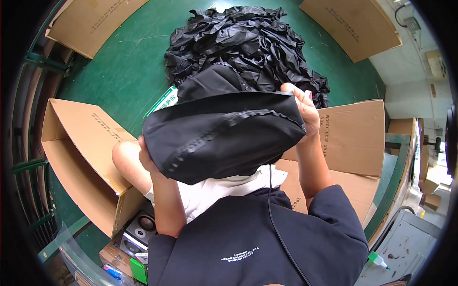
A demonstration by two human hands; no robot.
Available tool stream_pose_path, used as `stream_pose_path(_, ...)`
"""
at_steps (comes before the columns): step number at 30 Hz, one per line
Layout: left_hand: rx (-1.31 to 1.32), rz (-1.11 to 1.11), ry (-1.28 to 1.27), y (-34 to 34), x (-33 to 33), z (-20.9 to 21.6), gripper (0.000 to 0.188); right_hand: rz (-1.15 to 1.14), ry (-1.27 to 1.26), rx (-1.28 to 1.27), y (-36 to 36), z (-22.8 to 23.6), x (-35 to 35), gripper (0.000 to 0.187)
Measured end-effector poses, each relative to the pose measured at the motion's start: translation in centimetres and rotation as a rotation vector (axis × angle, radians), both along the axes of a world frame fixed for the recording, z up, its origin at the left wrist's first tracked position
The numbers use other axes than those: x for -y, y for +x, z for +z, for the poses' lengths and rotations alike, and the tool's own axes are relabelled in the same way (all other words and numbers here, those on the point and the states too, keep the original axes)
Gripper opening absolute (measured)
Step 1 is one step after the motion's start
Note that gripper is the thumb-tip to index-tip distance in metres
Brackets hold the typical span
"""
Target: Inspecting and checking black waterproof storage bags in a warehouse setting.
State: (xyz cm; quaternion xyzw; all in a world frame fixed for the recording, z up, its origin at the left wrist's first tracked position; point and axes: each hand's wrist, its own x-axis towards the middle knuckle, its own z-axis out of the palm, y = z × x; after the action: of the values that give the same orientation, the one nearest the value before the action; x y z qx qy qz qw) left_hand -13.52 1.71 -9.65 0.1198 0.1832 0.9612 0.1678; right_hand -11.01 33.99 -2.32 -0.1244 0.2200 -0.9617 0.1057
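Observation:
Between my hands I hold up a black fabric piece (224, 138), smooth and slightly shiny, with a puckered, stitched seam running across it. My left hand (146, 156) grips its left end; most of those fingers are hidden behind the cloth. The right end is pinched in my right hand (305, 108), thumb and fingers closed on the edge. Just beyond it rises another fold of black cloth (214, 82); I cannot tell if it belongs to the same piece. A large heap of crumpled black fabric (238, 40) lies farther off on the green floor (129, 66).
An open cardboard box (90, 157) stands at my left, a cardboard carton (353, 138) at my right. Two more cartons, a left one (95, 24) and a right one (350, 26), stand at the back. A green-and-white packet (162, 101) lies partly behind the cloth. A marker (379, 260) is at lower right.

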Motion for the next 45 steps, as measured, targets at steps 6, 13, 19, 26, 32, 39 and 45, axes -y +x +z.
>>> stream_pose_path(6, 0.113, 0.002, -0.148, -0.7, -2.1, 0.9, 0.042, -0.108, 0.322, 0.298, -0.9, -4.3, -1.5, 0.021)
stream_pose_path(13, 0.229, 0.006, -0.293, -7.9, -2.4, 0.7, 0.042, -0.204, 0.447, 0.375, -8.6, -4.5, -1.3, 0.016)
stream_pose_path(19, 0.436, -0.043, -0.311, -11.5, 0.1, -3.8, 0.040, -0.343, 1.006, 0.339, -14.9, -6.7, 1.2, 0.023)
stream_pose_path(26, 0.669, -0.191, -0.516, -11.4, -1.8, -12.2, 0.032, -0.250, 1.083, 0.590, -14.5, -14.7, -0.5, 0.015)
stream_pose_path(32, 0.716, -0.116, -0.581, -10.3, -1.7, -13.1, 0.027, -0.225, 1.078, 0.643, -11.7, -16.2, -0.4, 0.015)
stream_pose_path(39, 0.662, 0.193, -0.684, -6.4, -3.5, -12.4, 0.032, -0.537, 1.197, 0.515, -8.4, -17.6, 0.3, 0.018)
stream_pose_path(45, 0.729, 0.200, -0.590, -2.9, -4.1, -8.6, 0.027, -0.715, 1.047, 0.457, -6.0, -16.9, 0.2, 0.020)
